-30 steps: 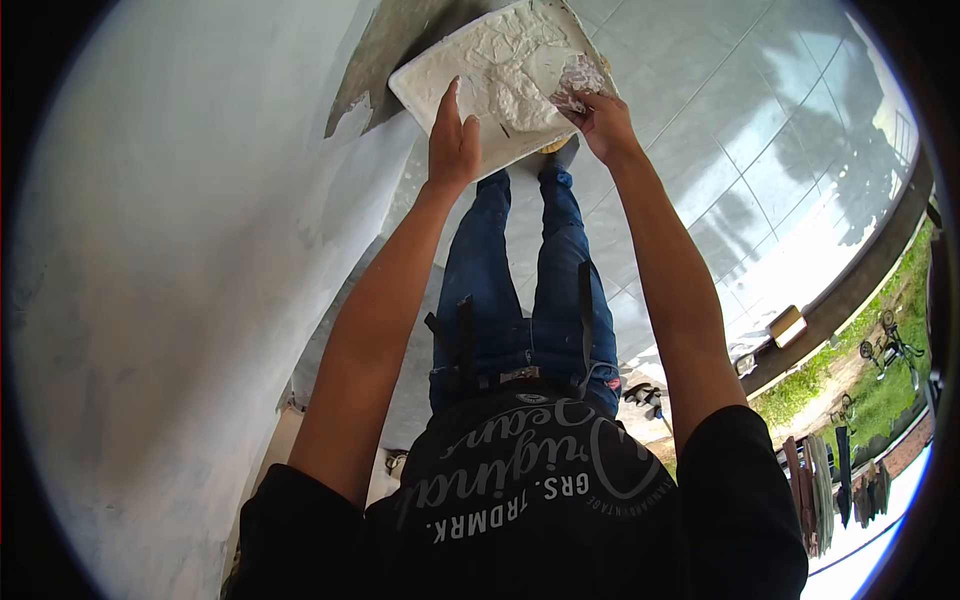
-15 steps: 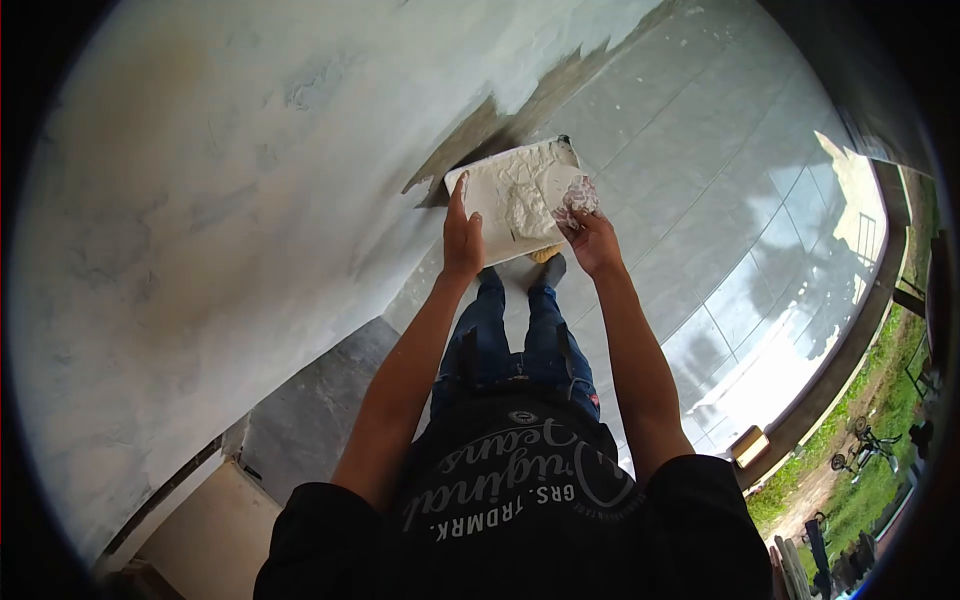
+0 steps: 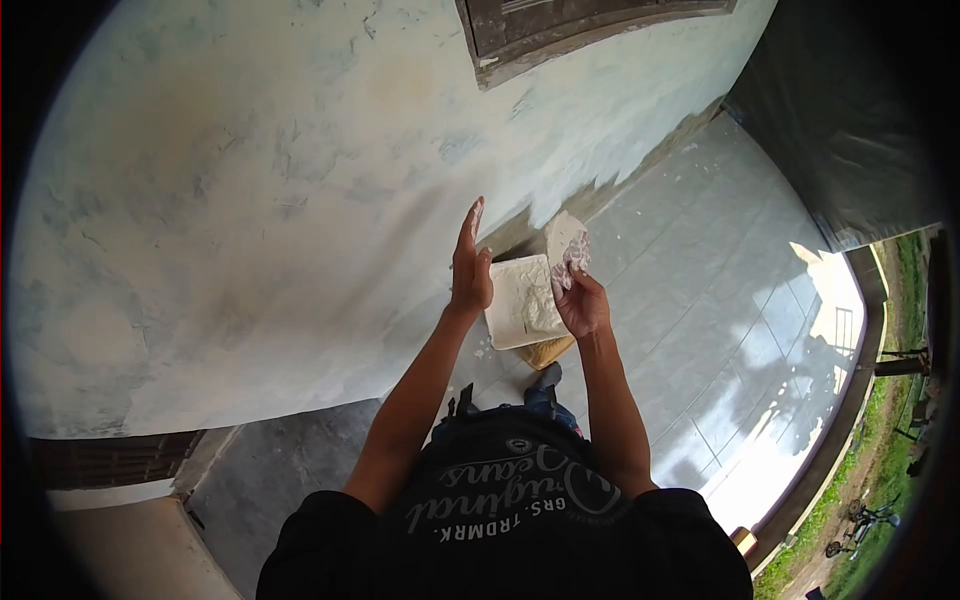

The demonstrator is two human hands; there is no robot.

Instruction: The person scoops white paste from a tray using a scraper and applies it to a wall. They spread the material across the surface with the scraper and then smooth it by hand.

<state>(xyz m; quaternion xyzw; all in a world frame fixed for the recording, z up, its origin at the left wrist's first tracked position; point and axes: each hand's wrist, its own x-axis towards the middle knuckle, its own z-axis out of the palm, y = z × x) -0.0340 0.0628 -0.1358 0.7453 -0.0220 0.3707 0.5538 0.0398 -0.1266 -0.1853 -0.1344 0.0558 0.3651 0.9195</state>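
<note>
A pale, flat tool smeared with white paste (image 3: 565,235) is gripped in my right hand (image 3: 583,298), whose fingers are also coated with paste. My left hand (image 3: 472,268) is raised beside the wall with its fingers stretched out and nothing in it; white paste marks its fingertips. Below and between the hands lies a white tray (image 3: 507,312) with thick white paste (image 3: 540,305) in it. The tray rests above a yellowish object (image 3: 548,351), mostly hidden beneath it.
A patchy whitish wall (image 3: 250,200) fills the left side, with a brown frame (image 3: 590,38) at its top. Grey floor tiles (image 3: 680,290) stretch to the right, partly sunlit. Dark sheeting (image 3: 840,130) hangs at upper right. My foot (image 3: 546,377) is just below the tray.
My left hand has let go of the tray and risen toward the wall. The right hand has lifted the tool from the tray. The view has shifted, showing more wall and the brown frame.
</note>
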